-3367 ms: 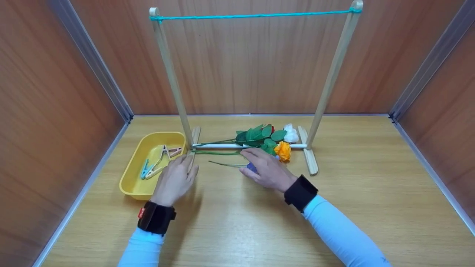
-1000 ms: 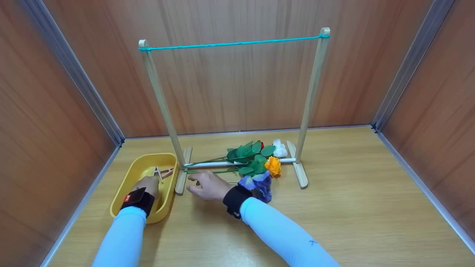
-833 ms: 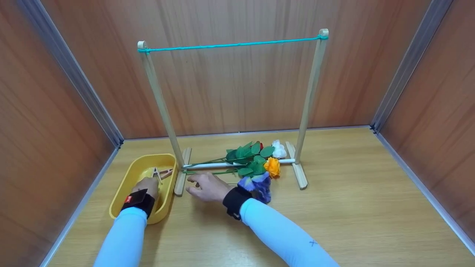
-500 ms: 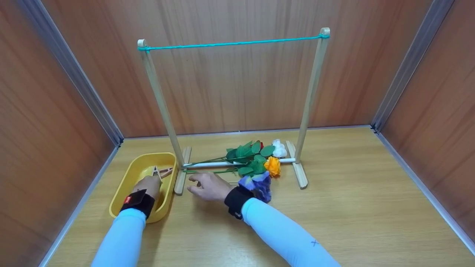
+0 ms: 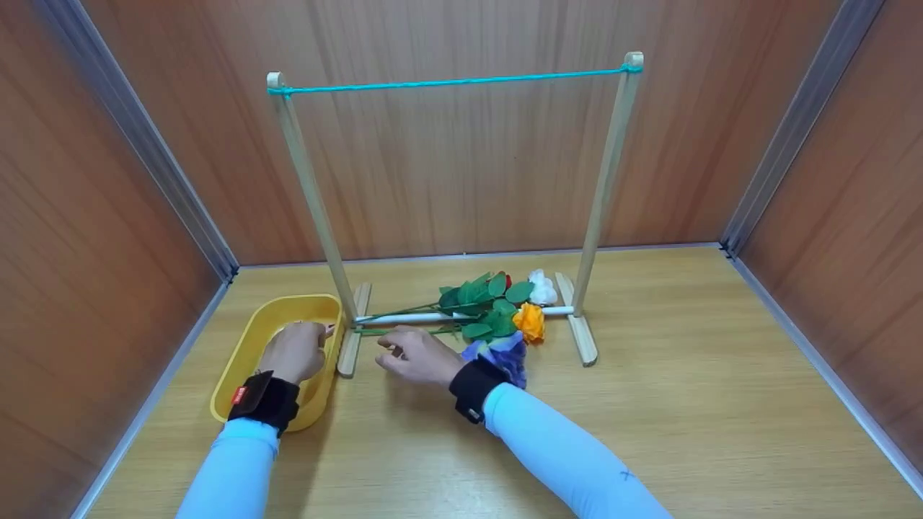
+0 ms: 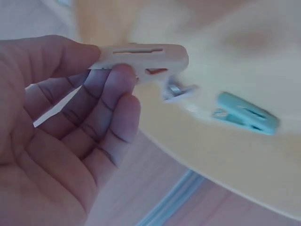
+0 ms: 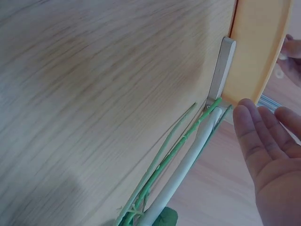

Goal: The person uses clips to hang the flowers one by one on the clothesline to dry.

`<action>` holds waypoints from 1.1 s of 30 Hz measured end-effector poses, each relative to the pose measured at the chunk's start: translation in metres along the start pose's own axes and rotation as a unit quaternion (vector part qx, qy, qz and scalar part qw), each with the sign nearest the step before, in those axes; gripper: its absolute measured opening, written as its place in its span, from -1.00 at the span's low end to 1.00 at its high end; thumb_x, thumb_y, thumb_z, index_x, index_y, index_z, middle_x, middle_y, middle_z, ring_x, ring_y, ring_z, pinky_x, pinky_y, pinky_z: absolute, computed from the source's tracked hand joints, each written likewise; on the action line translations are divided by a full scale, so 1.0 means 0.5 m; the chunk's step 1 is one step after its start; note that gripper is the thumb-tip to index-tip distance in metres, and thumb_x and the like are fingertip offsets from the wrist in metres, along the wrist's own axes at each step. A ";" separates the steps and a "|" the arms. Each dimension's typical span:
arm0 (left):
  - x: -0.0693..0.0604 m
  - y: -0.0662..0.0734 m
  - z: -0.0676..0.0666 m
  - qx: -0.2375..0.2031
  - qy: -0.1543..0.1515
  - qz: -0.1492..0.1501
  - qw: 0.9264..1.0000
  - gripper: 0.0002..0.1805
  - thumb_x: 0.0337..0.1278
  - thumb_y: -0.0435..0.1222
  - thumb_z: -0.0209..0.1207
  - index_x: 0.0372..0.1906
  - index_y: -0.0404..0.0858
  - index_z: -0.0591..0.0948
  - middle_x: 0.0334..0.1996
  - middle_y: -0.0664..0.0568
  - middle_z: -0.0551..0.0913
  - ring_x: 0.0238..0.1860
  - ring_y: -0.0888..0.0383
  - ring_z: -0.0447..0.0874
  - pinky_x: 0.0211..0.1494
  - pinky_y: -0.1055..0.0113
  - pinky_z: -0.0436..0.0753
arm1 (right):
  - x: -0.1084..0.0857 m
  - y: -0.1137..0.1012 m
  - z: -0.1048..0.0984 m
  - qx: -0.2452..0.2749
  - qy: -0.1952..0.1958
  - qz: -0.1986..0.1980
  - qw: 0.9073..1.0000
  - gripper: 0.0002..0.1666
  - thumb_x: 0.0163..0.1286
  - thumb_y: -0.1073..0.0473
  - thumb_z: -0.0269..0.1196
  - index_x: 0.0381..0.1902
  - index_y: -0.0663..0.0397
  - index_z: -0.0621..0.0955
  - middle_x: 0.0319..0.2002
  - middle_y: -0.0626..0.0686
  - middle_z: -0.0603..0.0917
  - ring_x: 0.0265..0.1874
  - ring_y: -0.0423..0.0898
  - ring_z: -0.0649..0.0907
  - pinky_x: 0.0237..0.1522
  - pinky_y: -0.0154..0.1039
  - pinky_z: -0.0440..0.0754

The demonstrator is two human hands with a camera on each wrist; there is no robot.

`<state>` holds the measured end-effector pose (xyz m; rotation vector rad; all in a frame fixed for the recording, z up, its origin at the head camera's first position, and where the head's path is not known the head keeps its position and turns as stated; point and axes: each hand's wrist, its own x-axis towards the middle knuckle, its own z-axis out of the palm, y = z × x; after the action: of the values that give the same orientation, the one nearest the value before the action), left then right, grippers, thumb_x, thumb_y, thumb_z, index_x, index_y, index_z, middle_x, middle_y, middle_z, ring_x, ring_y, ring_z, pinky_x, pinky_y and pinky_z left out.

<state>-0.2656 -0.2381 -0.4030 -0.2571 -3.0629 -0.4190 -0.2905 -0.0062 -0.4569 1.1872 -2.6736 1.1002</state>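
Observation:
My left hand (image 5: pixel 292 353) is above the yellow basket (image 5: pixel 216 400), hiding much of its inside. Thumb and fingers pinch a cream clothespin (image 6: pixel 164 54), plain in the left wrist view. Below it in the basket lie a teal clothespin (image 6: pixel 247 113) and a blurred pale one (image 6: pixel 178 92). My right hand (image 5: pixel 418 355) hovers over the table, fingers loosely bent and holding nothing, beside the green flower stems (image 7: pixel 171 153). Right of it lie artificial flowers: a purple one (image 5: pixel 508 357) partly behind the wrist, an orange one (image 5: pixel 530 322), a white one (image 5: pixel 542 287) and a partly covered red one (image 5: pixel 508 281).
A wooden frame stands behind the hands, with a left post (image 5: pixel 310 187), a right post (image 5: pixel 609 187) and a turquoise cord (image 5: pixel 454 81) tied across the top. Its white lower bar (image 5: pixel 404 318) passes under the flowers. Wood-grain panels (image 5: pixel 461 166) enclose the table.
The left hand went down into the basket and has now risen with a clothespin. The right hand left the purple flower, shifted left toward the stem ends, then slightly back right.

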 end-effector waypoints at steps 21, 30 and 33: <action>-0.016 0.150 0.012 -0.130 0.119 0.073 0.982 -0.85 0.23 -0.54 0.25 -0.41 -0.29 0.65 -0.47 -0.03 0.65 -0.44 0.06 0.58 -0.39 0.22 0.60 | -0.040 0.020 -0.048 0.101 0.028 0.031 0.994 -0.58 0.46 0.23 0.30 0.21 0.28 0.62 0.06 0.23 0.71 -0.10 -0.03 0.76 -0.05 -0.36 0.69; -0.025 0.175 0.053 -0.190 0.177 0.116 0.959 -0.87 0.16 -0.56 0.33 -0.37 -0.31 0.65 -0.46 -0.02 0.69 -0.42 0.11 0.62 -0.33 0.21 0.61 | -0.069 0.020 -0.063 0.131 0.026 0.031 0.991 -0.51 0.43 0.29 0.31 0.29 0.30 0.56 0.10 0.28 0.68 -0.04 0.08 0.75 0.04 -0.22 0.72; -0.030 0.184 0.063 -0.209 0.182 0.115 0.954 -0.86 0.19 -0.54 0.33 -0.36 -0.26 0.66 -0.44 0.02 0.70 -0.40 0.15 0.64 -0.31 0.24 0.63 | -0.076 0.020 -0.063 0.127 0.035 0.026 0.991 -0.52 0.42 0.30 0.32 0.27 0.30 0.56 0.07 0.28 0.70 -0.04 0.11 0.75 0.04 -0.14 0.74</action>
<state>-0.2359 -0.1448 -0.4099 -0.4833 -2.5211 -0.9757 -0.2779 0.0421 -0.4502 1.0914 -2.5847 1.4975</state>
